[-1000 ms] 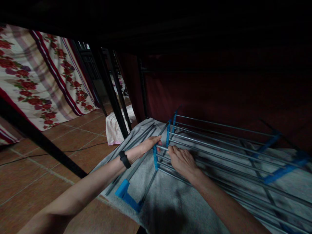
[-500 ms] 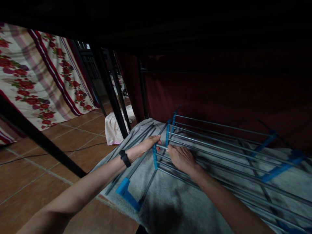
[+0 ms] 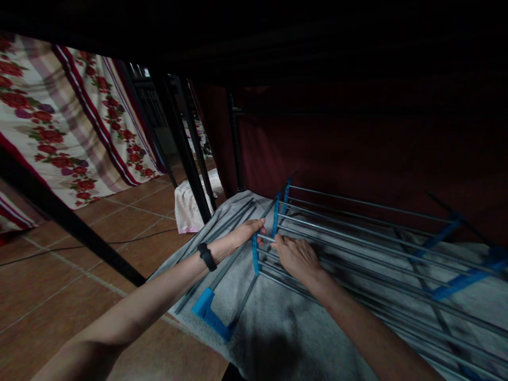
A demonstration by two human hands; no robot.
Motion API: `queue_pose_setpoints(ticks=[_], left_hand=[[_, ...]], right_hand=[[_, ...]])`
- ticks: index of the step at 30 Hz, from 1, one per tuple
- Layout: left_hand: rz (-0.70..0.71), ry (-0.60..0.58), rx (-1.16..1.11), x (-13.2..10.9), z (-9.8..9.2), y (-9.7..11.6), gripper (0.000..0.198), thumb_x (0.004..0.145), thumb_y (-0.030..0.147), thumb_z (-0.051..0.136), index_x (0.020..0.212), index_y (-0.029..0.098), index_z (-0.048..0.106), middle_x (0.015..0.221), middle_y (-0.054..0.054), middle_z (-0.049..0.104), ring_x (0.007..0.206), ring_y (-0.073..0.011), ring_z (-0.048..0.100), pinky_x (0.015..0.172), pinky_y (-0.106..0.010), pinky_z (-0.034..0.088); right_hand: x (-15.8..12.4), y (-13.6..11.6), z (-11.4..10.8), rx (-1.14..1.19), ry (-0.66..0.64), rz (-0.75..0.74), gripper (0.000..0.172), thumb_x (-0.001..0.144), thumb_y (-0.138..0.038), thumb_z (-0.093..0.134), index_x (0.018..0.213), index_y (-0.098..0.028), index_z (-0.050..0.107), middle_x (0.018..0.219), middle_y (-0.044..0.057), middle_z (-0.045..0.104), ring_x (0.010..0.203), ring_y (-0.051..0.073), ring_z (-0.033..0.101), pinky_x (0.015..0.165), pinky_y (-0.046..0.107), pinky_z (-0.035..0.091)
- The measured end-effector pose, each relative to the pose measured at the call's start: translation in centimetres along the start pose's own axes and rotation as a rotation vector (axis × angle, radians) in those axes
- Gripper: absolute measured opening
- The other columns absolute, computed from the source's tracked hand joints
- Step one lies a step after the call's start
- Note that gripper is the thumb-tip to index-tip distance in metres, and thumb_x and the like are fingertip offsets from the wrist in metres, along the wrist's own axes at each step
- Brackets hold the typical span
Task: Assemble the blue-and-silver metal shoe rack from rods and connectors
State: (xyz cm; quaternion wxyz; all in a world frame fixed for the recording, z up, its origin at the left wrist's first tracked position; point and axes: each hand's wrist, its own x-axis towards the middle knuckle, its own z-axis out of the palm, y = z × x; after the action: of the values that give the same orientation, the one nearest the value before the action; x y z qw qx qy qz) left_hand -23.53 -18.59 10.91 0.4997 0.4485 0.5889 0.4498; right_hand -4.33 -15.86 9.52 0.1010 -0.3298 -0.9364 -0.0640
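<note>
A metal rack with grey rods (image 3: 337, 225) and blue plastic connectors lies on a grey blanket (image 3: 273, 317). My left hand (image 3: 249, 232) is closed around the top of a blue slotted connector (image 3: 255, 256), at the end of a rod. Just to its right, my right hand (image 3: 297, 255) grips that same metal rod (image 3: 266, 238), thumb and fingers pressed on it. A black band is on my left wrist. Below my left forearm sits a blue corner piece (image 3: 212, 315) joined to two grey tubes. My right palm hides part of the rods.
Loose grey tubes (image 3: 222, 233) lie on the blanket's left side. Dark metal posts (image 3: 190, 153) stand at the left, with a dark frame overhead. A maroon cloth (image 3: 337, 143) hangs behind. Floral fabric (image 3: 75, 127) hangs over the tiled floor (image 3: 91, 259), where a cable runs.
The whole view has shifted slightly, so things appear a little farther right. Both hands keep their hold on the rack, with almost no visible movement against it.
</note>
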Motion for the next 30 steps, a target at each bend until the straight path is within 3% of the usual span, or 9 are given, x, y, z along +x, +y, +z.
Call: queue_pose_setpoints(ticks=[14, 18, 30], left_hand=[[0.028, 0.009, -0.001, -0.2, 0.2, 0.2, 0.044, 0.085, 0.061, 0.057, 0.078, 0.018, 0.06, 0.069, -0.003, 0.057, 0.059, -0.0141, 0.053, 0.055, -0.027, 0.044], [0.065, 0.014, 0.07, -0.4, 0.3, 0.5, 0.043, 0.087, 0.058, 0.055, 0.077, 0.017, 0.061, 0.072, -0.003, 0.058, 0.061, -0.0139, 0.053, 0.059, -0.027, 0.045], [0.032, 0.024, 0.034, 0.7, 0.0, -0.3, 0.04, 0.086, 0.058, 0.056, 0.082, 0.018, 0.059, 0.079, -0.004, 0.059, 0.063, -0.0168, 0.06, 0.061, -0.033, 0.05]], right_hand=[[-0.2, -0.2, 0.2, 0.0, 0.052, -0.016, 0.023, 0.106, -0.031, 0.034, 0.105, -0.021, 0.054, 0.097, 0.004, 0.066, 0.085, 0.021, 0.066, 0.066, 0.03, 0.042], [-0.1, -0.4, 0.4, 0.045, -0.005, 0.031, 0.024, 0.106, -0.033, 0.033, 0.108, -0.022, 0.054, 0.098, 0.004, 0.067, 0.086, 0.022, 0.066, 0.067, 0.031, 0.043], [0.3, -0.6, -1.6, 0.011, -0.028, -0.01, 0.032, 0.106, -0.033, 0.028, 0.113, -0.02, 0.056, 0.098, 0.009, 0.069, 0.084, 0.023, 0.066, 0.071, 0.031, 0.044]])
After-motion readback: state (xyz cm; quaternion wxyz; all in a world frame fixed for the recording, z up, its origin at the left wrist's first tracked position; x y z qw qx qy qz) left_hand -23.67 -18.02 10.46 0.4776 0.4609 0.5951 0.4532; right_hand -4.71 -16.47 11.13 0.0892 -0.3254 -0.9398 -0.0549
